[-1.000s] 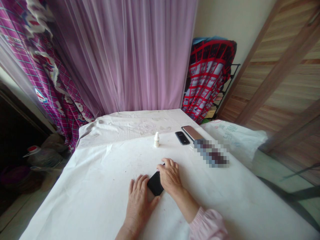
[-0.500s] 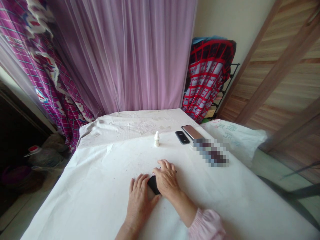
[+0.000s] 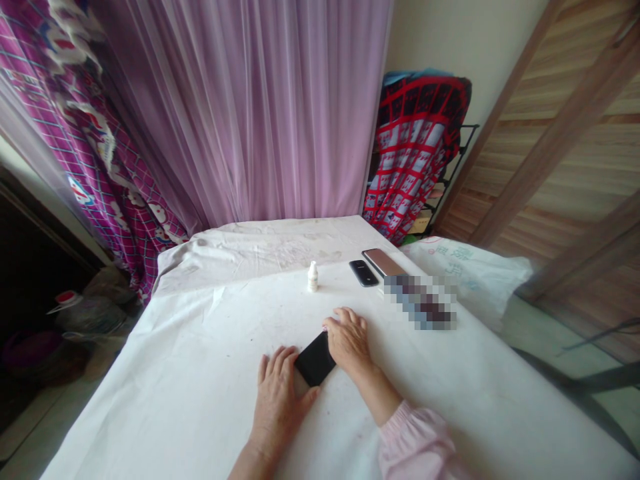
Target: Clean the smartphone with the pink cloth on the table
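A black smartphone [image 3: 315,360] lies flat on the white-covered table, its dark face up. My left hand [image 3: 280,390] rests at its left end, fingers along one side and thumb along the other, gripping it by the edges. Over the phone's right end, my right hand [image 3: 349,340] is curled with its fingers bent down. A small whitish-pink bit shows at its fingertips; what it is I cannot make out. Beyond the hands a small white dropper bottle [image 3: 313,277] stands upright.
To the right lie a small black phone [image 3: 363,273], a larger pinkish-gold phone [image 3: 384,263] and a blurred-out item [image 3: 423,303]. A white plastic bag [image 3: 475,273] sits past the right edge of the white tablecloth [image 3: 200,373]. Purple curtains [image 3: 260,113] hang behind.
My right hand has slid to the right and away along the phone, uncovering more of its black face. My left hand has stayed in place on the phone.
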`<action>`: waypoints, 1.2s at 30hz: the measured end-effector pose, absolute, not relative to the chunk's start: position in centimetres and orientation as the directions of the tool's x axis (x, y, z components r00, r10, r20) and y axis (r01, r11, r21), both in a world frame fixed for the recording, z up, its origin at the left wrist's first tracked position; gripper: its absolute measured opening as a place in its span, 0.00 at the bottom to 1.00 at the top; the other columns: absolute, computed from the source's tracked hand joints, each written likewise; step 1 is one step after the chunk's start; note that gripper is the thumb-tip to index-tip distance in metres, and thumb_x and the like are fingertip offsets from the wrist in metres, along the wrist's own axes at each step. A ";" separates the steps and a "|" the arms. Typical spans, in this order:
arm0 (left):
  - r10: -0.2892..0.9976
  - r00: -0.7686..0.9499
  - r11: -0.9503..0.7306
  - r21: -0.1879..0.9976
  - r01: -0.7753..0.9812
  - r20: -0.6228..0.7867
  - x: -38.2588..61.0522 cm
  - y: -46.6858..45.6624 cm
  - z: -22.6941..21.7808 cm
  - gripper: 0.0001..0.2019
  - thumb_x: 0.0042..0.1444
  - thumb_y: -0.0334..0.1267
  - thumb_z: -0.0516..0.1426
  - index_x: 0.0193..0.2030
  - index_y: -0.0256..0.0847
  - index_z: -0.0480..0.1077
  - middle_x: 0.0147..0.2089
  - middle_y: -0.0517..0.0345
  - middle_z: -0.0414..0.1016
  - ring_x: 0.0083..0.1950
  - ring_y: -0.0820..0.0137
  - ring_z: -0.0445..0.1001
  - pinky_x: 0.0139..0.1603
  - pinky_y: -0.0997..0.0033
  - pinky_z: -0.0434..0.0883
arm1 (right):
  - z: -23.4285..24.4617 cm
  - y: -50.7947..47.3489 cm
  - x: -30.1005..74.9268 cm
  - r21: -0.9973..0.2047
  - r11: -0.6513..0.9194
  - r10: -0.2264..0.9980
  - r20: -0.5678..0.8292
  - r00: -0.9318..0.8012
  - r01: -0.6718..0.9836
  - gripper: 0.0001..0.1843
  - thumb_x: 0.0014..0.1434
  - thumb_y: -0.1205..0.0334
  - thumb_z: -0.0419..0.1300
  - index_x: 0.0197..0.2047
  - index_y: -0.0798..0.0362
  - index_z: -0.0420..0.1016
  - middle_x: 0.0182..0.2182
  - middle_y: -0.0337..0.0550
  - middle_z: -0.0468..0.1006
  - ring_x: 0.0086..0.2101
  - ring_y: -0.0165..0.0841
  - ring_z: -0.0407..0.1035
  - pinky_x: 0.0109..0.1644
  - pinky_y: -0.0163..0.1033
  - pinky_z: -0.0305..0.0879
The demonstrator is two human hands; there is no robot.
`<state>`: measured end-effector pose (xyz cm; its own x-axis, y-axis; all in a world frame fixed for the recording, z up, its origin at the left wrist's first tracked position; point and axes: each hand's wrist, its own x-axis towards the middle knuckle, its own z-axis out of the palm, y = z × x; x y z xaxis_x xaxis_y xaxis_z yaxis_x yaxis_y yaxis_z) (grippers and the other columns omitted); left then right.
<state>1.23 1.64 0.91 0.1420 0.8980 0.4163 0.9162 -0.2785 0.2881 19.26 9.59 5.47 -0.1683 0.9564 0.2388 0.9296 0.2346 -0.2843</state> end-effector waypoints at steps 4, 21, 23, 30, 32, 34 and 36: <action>0.896 0.142 -0.279 0.285 0.917 0.420 1.2 1.6 0.9 0.26 0.49 0.44 0.62 0.55 0.41 0.66 0.57 0.45 0.74 0.60 0.51 0.70 0.63 0.39 0.60 | 5.4 10.0 19.9 -0.292 0.178 0.967 0.228 -0.112 0.940 0.14 0.66 0.65 0.52 0.41 0.45 0.79 0.51 0.47 0.74 0.54 0.40 0.60 0.51 0.44 0.50; 0.845 0.182 -0.306 0.175 0.936 0.503 1.9 0.7 0.7 0.29 0.52 0.48 0.62 0.59 0.39 0.62 0.59 0.43 0.73 0.59 0.51 0.70 0.62 0.43 0.60 | 5.0 10.5 20.2 -0.380 0.178 0.970 0.223 -0.097 0.908 0.14 0.67 0.65 0.51 0.40 0.49 0.78 0.40 0.43 0.79 0.41 0.33 0.71 0.44 0.35 0.60; 0.851 0.186 -0.305 0.175 0.936 0.491 1.9 0.8 0.7 0.29 0.52 0.47 0.62 0.58 0.40 0.63 0.59 0.43 0.73 0.59 0.51 0.70 0.62 0.42 0.60 | 5.5 10.3 20.0 -0.355 0.157 0.976 0.200 -0.090 0.921 0.13 0.67 0.63 0.52 0.41 0.48 0.79 0.40 0.44 0.79 0.41 0.33 0.71 0.44 0.35 0.59; 0.868 0.157 -0.280 0.203 0.938 0.471 2.3 1.0 0.6 0.26 0.50 0.48 0.63 0.54 0.40 0.66 0.57 0.44 0.74 0.59 0.51 0.71 0.62 0.41 0.60 | 7.2 9.5 20.4 -0.259 0.082 0.992 0.118 -0.053 0.962 0.13 0.66 0.62 0.53 0.41 0.49 0.80 0.38 0.44 0.79 0.40 0.35 0.71 0.41 0.37 0.59; 0.875 0.153 -0.274 0.209 0.939 0.460 2.3 1.0 0.7 0.26 0.50 0.47 0.63 0.54 0.40 0.66 0.57 0.44 0.74 0.59 0.50 0.71 0.62 0.40 0.60 | 7.3 9.2 20.7 -0.242 0.079 0.993 0.106 -0.055 0.967 0.13 0.66 0.62 0.53 0.41 0.50 0.80 0.38 0.45 0.79 0.39 0.35 0.72 0.40 0.38 0.58; 0.880 0.151 -0.272 0.216 0.938 0.450 2.3 1.0 0.7 0.26 0.49 0.47 0.63 0.54 0.39 0.66 0.58 0.43 0.74 0.59 0.50 0.71 0.62 0.40 0.60 | 7.4 8.9 21.1 -0.231 0.077 0.994 0.093 -0.057 0.970 0.13 0.66 0.62 0.53 0.40 0.50 0.80 0.38 0.45 0.79 0.39 0.36 0.72 0.40 0.38 0.58; 0.884 0.146 -0.269 0.227 0.936 0.444 2.3 1.0 0.7 0.26 0.49 0.46 0.63 0.55 0.40 0.66 0.58 0.44 0.73 0.59 0.51 0.71 0.62 0.41 0.60 | 7.5 8.5 21.6 -0.224 0.067 0.996 0.078 -0.051 0.972 0.13 0.66 0.62 0.53 0.40 0.51 0.80 0.38 0.45 0.79 0.39 0.35 0.72 0.39 0.38 0.58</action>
